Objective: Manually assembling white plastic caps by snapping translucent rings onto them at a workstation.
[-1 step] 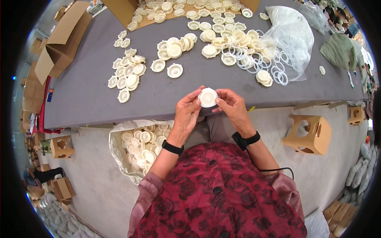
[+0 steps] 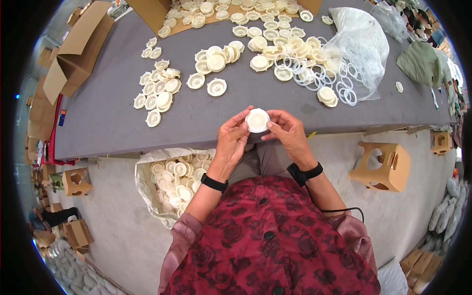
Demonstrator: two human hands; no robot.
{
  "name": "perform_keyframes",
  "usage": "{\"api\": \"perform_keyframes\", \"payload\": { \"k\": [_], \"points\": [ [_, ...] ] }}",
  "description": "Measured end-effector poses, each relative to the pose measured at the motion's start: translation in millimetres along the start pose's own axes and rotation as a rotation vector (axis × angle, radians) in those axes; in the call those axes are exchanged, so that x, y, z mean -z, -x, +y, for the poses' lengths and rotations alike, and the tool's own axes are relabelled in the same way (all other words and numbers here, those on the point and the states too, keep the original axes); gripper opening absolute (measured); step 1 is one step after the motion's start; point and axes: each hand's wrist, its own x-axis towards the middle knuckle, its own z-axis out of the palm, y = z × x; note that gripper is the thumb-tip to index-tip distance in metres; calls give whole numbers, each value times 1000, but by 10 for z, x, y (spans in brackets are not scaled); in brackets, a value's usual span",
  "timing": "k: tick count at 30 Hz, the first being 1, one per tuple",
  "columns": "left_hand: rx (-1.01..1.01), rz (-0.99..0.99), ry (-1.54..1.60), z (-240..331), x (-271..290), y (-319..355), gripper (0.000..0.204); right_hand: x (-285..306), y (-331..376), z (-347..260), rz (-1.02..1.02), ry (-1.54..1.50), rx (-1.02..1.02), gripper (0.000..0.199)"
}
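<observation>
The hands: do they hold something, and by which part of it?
Yes. Both the left hand and the right hand hold one round cream cap by its rim, fingertips on opposite sides, just above the near edge of the grey table.

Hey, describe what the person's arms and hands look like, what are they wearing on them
Both hands, left and right, are bare. Each wrist carries a black band; a thin black cable trails from the right one. Pinkish sleeves are pushed up past the forearms.

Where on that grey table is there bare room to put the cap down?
Bare strip along the near edge of the grey table, left of both hands, and between the round cream plastic caps and the clear bag of rings. The far half is crowded.
</observation>
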Motion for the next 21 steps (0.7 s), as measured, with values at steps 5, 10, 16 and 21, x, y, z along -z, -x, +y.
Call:
{"api": "perform_keyframes", "payload": {
  "k": [5,10,16,21],
  "points": [
    [4,-34,27,-6,-118,55,38,-9,9,14,-77,-79,70,32],
    [-90,-116,-67,-6,-212,82,46,-25,28,12,-60,-172,99,34],
    [-182,-124,-193,-37,-312,114,52,-46,18,38,8,-216,111,33],
    [-87,-46,-112,-123,-199,125,56,-85,31,56,7,-90,152,36]
  ]
}}
